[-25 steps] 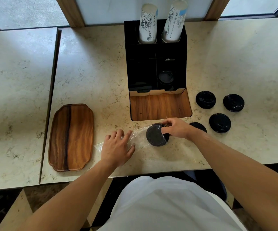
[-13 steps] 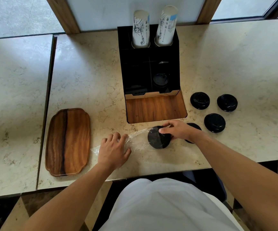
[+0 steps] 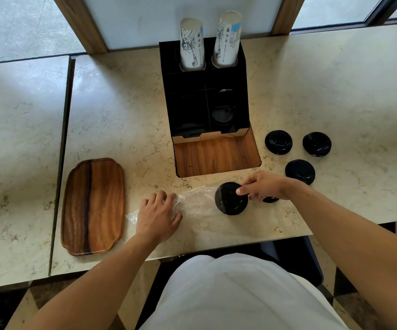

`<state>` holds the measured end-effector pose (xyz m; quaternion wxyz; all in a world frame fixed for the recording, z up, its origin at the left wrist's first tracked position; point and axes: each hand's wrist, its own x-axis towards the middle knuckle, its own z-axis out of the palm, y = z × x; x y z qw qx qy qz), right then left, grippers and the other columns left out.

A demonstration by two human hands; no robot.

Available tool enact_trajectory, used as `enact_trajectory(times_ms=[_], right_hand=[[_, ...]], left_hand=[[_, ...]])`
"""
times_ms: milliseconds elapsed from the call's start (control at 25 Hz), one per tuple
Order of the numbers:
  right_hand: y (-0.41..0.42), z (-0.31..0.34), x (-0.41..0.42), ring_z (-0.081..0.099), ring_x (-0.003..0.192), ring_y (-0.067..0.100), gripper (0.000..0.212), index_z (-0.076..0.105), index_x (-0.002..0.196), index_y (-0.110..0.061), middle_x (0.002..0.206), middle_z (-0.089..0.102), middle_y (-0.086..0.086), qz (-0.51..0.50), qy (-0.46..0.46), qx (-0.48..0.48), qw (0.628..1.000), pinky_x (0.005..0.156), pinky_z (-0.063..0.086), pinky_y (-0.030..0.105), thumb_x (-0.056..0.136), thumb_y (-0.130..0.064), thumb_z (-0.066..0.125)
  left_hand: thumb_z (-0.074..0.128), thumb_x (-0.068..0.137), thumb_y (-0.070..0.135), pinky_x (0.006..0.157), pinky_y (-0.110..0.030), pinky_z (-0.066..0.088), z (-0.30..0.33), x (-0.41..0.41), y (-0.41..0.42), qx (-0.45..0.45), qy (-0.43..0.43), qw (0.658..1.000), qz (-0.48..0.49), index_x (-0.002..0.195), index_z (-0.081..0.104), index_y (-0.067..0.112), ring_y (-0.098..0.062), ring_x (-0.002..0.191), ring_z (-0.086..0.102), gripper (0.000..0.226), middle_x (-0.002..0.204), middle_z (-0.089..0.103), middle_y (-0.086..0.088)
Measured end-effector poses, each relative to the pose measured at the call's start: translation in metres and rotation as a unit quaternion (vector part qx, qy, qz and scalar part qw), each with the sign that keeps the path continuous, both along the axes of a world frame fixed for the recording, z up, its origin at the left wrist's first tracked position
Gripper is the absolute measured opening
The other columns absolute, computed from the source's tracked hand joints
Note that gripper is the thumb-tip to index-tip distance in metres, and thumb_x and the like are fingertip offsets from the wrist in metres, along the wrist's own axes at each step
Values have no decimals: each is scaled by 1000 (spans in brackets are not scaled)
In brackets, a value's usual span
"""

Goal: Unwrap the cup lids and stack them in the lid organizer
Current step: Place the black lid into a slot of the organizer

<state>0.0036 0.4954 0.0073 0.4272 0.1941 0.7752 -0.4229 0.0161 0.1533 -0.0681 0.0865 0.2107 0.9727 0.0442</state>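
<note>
Right hand (image 3: 263,188) pinches the stack of lids (image 3: 231,198) just before the organizer (image 3: 207,96), its plastic sleeve (image 3: 192,202) trailing leftward under the flat, spread left hand (image 3: 157,214).

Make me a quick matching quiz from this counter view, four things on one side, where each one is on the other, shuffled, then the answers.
Things:
1. wooden tray
2. paper cup stacks
3. three loose lids
4. plastic wrap

Places:
A. right of the organizer
B. under the left hand
C. counter's left part
D. top of the organizer

Pairs: 1-C, 2-D, 3-A, 4-B
</note>
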Motion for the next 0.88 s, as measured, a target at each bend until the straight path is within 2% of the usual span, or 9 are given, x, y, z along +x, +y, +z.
enact_trajectory(times_ms=[80,240,360,480,640,800,880], right_hand=[[6,-1,1,67,95,21,36,71,114,-8,107,72,9,-58,11,-36,998,87,55,35,90,-34,76],[15,-6,-1,69,105,28,41,69,120,-5,115,72,18,-201,51,-114,972,102,54,43,92,-35,72],[16,-9,-8,69,103,28,44,67,122,0,115,71,21,-338,78,-182,920,102,54,43,93,-33,71],[14,-10,-19,70,104,27,46,63,128,0,110,71,17,-425,101,-238,868,95,58,37,94,-31,71],[9,-6,-39,74,102,28,42,66,122,-2,108,74,18,-469,123,-268,833,85,61,35,92,-30,73],[10,1,-64,76,101,27,35,67,116,-7,111,75,19,-449,157,-252,842,83,62,35,92,-32,73],[14,5,-78,75,99,26,30,66,112,-12,109,75,16,-431,178,-225,855,87,61,37,93,-34,72]], left_hand=[[44,88,55,81,-41,46,-1,0,1,3,-3,1000,9,123,57,21,-24,93,55,51,106,57,-4],[43,90,56,83,-41,45,-1,3,6,5,-4,999,51,124,58,19,-26,96,54,53,108,59,-6],[39,90,56,86,-42,44,1,1,11,7,-9,996,87,124,58,18,-26,99,54,55,110,59,-6],[34,90,57,88,-44,43,3,-5,17,11,-20,992,124,121,58,15,-28,101,54,58,110,59,-8],[42,92,53,89,-45,42,6,-14,21,17,-28,987,157,122,58,14,-28,104,53,52,112,59,-9],[49,93,50,90,-44,42,6,-22,21,17,-32,986,161,123,59,14,-28,104,54,48,111,59,-8],[49,93,50,89,-43,43,6,-26,22,13,-33,986,161,123,59,14,-28,103,55,48,110,59,-8]])
